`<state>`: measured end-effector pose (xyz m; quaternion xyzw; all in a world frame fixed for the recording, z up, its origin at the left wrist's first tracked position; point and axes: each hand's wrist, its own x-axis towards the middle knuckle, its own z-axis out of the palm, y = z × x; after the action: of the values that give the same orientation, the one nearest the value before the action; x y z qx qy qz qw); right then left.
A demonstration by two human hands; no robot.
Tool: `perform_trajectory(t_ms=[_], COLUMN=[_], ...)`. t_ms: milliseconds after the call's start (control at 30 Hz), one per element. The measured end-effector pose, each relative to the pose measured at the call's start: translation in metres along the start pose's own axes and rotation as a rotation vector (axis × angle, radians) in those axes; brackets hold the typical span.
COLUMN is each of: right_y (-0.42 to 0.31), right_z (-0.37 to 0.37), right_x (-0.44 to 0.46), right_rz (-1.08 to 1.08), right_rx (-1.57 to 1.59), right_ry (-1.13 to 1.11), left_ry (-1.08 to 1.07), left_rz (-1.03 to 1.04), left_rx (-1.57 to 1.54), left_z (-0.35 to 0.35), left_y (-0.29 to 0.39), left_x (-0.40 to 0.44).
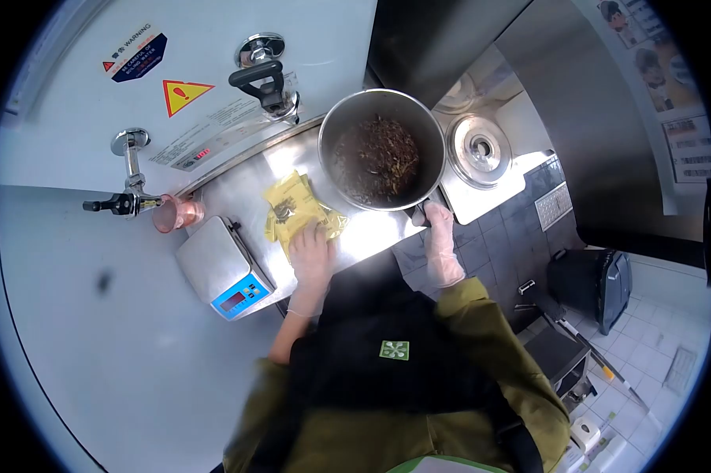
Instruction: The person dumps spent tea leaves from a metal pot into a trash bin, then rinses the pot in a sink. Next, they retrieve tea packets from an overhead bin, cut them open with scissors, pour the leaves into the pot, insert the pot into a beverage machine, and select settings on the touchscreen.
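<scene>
A deep steel pot (330,180) stands on the metal counter, with dark, loose leaf-like bits (383,154) inside. My right hand (440,230), in a thin clear glove, is closed around the pot's dark handle (420,214) on the near side. To the left of the pot lie crumpled yellow packets (290,197) with dark printing. My left hand (312,254), also gloved, has its curled fingers on the near edge of these packets. How firmly they grip is hard to see.
A digital scale (223,268) and a pinkish clear cup (178,213) stand at left. Two taps (269,87) (131,193) stick out from the white boiler panel with warning stickers. At right are a round steel lidded vessel (480,150) and a dark bin (588,280).
</scene>
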<state>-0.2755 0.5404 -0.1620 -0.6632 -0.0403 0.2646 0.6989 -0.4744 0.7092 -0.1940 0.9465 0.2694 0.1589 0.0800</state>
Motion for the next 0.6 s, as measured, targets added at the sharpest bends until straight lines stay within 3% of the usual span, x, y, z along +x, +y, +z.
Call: perform_trajectory(t_ms=[67,167,233,267,367,400,500,567,600], right_y=[-0.022,-0.055,-0.052,-0.094,-0.08,-0.086,-0.099,-0.086,-0.098], right_z=[0.02,0.015,-0.008,-0.001,-0.056,-0.056,-0.061,-0.059,-0.049], right_x=[-0.001,-0.017,-0.046,-0.083,-0.154,-0.169,-0.207,-0.208,-0.212], right_rz=[-0.058,-0.047,-0.166,-0.129,-0.229,-0.197,-0.072,-0.216,-0.207], right_rx=[0.059,0.257,0.256,0.297,0.163,0.408,0.473,0.278,0.347], right_ry=[0.183,0.154,0.222,0.225,0.392,0.498,0.63,0.523,0.608], left_ry=[-0.014,-0.042,-0.044,-0.014,-0.075,-0.06,-0.087,-0.09,-0.059], left_rz=[0.015,0.052,0.096,0.088,0.105,0.128,0.19,0.194,0.211], left_rx=[-0.008,0.001,-0.004,0.001,-0.022,0.0,0.058,0.037,0.047], left_z=[-0.006,-0.009,-0.003,-0.003,-0.008,-0.001,0.004,-0.005,-0.005], left_y=[0.003,-0.002,-0.006,-0.006,-0.01,-0.013,-0.019,-0.013,-0.014], left_x=[0.002,0.003,0.002,0.001,0.005,0.004,-0.003,0.005,0.006])
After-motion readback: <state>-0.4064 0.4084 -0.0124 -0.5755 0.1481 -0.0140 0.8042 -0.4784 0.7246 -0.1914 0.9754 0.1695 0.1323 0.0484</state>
